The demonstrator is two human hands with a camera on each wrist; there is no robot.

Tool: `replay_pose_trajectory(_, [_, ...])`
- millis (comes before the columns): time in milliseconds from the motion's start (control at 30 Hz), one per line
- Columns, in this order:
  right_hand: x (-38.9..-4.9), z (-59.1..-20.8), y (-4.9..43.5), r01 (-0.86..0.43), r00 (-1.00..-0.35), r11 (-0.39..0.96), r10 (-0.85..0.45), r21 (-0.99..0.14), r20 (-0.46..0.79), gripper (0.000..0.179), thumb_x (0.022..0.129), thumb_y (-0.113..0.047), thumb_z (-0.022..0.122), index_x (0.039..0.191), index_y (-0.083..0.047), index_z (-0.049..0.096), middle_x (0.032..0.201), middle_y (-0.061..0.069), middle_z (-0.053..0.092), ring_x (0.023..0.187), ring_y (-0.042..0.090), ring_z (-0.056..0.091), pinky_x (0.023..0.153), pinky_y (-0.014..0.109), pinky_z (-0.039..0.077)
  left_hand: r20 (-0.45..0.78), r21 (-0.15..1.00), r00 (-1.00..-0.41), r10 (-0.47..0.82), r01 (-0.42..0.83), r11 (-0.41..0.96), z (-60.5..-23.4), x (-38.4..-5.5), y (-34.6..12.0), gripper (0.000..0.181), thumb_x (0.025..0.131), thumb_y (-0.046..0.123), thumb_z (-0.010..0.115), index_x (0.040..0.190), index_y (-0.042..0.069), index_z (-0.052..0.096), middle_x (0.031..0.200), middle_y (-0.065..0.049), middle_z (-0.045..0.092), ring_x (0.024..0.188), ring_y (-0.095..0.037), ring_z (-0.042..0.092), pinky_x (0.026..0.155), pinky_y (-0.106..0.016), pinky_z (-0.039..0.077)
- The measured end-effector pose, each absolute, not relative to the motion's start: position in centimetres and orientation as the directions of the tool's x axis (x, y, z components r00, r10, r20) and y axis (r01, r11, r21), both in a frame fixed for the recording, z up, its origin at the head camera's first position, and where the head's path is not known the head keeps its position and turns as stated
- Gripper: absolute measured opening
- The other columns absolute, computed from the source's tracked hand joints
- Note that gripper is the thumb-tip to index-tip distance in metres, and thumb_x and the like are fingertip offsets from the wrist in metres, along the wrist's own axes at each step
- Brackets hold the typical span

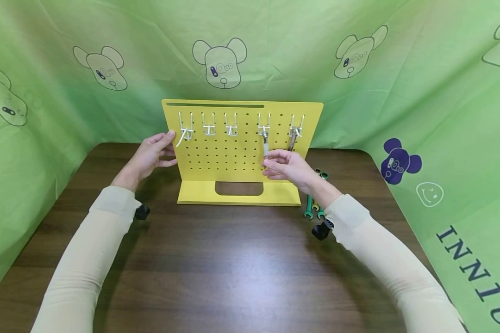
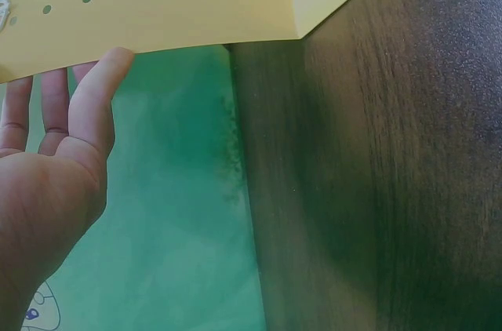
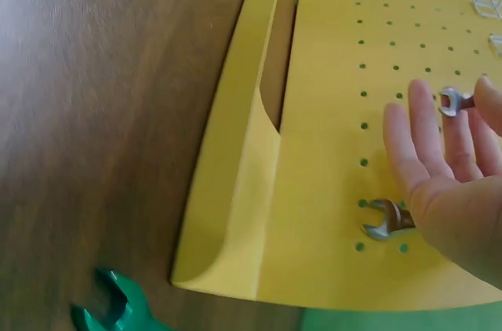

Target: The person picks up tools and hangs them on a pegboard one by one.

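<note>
A yellow pegboard (image 1: 216, 162) stands upright on the table. At its left edge my left hand (image 1: 150, 155) grips the board, thumb (image 2: 106, 92) at the front edge and the other fingers behind. My right hand (image 1: 289, 167) holds a small silver wrench (image 1: 265, 147) between thumb and fingers, in front of the board. The wrench's upper end is at a white double hook (image 1: 264, 126); its open end (image 3: 451, 102) shows beside the thumb in the right wrist view. Another wrench (image 1: 292, 142) hangs from the rightmost hook, partly behind the right hand.
Three more white hooks, one of them the left hook (image 1: 186, 132) with a tilted prong, sit along the board's upper left. Green and yellow wrenches (image 1: 309, 208) lie on the brown table (image 1: 216, 268) right of the board, partly under my right forearm. A green curtain (image 1: 150, 55) surrounds the table.
</note>
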State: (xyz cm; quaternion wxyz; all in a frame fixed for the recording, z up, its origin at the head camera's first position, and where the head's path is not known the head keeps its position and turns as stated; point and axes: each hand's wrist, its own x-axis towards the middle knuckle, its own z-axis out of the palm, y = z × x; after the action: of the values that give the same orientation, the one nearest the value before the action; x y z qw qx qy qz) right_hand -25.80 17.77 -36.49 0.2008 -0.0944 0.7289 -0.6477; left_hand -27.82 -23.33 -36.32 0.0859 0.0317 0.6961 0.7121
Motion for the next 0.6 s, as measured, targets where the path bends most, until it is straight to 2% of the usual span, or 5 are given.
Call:
replay_pose_trajectory(133, [-25.8,-37.1,17.4,0.162,-0.915,0.065,-0.364,-0.985,-0.174,0.042,0.101,-0.018,0.067,0.135,0.002,0.053,0.135,0.026,0.059,0.105,0.031,0.07,0.102,0.049,0.053,-0.077,0.997,-0.983,0.167,-0.081,-0.016,-36.3,-27.8,-23.4,0.036,0.096,0.049,0.065,0.1,0.014,0.07,0.099,-0.006,0.065,0.097,-0.023,0.063,0.089,-0.04,0.061])
replay_pose_trajectory(333, [-26.0,-37.7,16.7,0.206,-0.911,0.012,-0.364,-0.978,-0.196,0.033,0.1,-0.022,0.069,0.125,-0.001,0.061,0.134,0.019,0.061,0.102,0.032,0.071,0.097,0.051,0.056,-0.075,0.997,-0.984,0.162,-0.078,-0.014,-36.3,-27.8,-23.5,0.036,0.097,0.049,0.065,0.1,0.014,0.07,0.099,-0.007,0.065,0.096,-0.023,0.064,0.088,-0.04,0.061])
replay_pose_trajectory(600, [-26.0,-37.6,16.1,0.257,-0.896,0.049,-0.363,-0.965,-0.257,0.045,0.101,-0.03,0.067,0.134,-0.002,0.057,0.136,0.016,0.06,0.1,0.032,0.072,0.089,0.055,0.058,-0.069,0.997,-0.984,0.163,-0.073,-0.017,-36.4,-27.9,-23.4,0.036,0.097,0.049,0.064,0.1,0.014,0.07,0.099,-0.007,0.065,0.1,-0.027,0.063,0.088,-0.04,0.062])
